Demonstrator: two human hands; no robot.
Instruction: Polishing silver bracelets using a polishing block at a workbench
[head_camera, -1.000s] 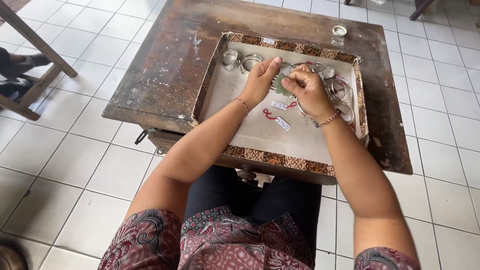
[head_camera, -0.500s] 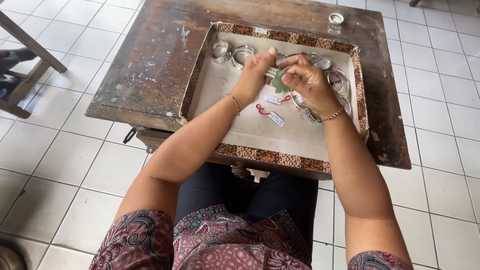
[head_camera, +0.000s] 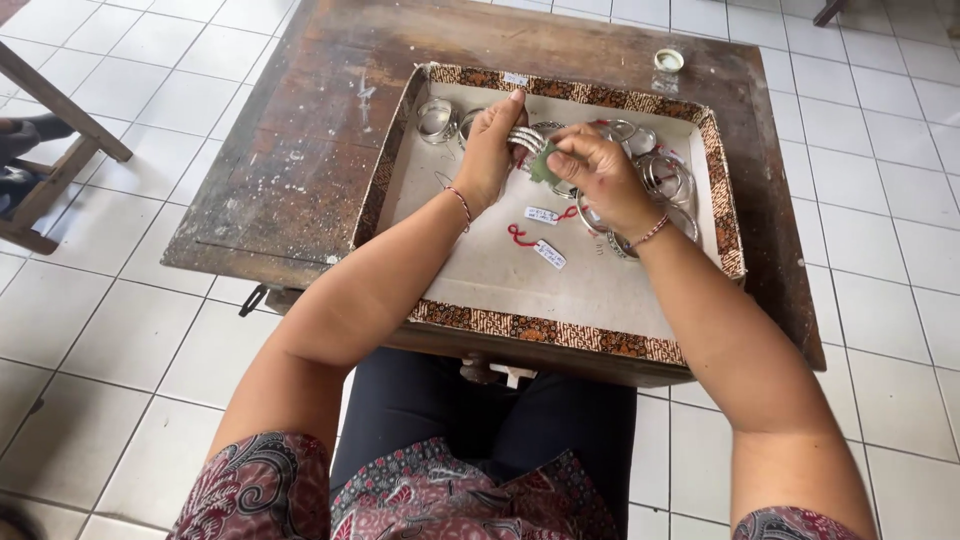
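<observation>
My left hand grips a silver bangle over a shallow tray with a brown patterned rim. My right hand pinches a small green pad and presses it against the bangle. Both hands hover above the tray's pale lining. Several more silver bangles lie at the tray's far right, and others at the far left. Two white tags on red string lie on the lining just below my hands.
The tray sits on a low, worn wooden table on a white tiled floor. A small round lid lies at the table's far edge. A wooden furniture leg stands at the left.
The view has shifted, so tray and hands sit lower and more to the right in frame. Both hands stay together on the bangle, with the pad still against it.
</observation>
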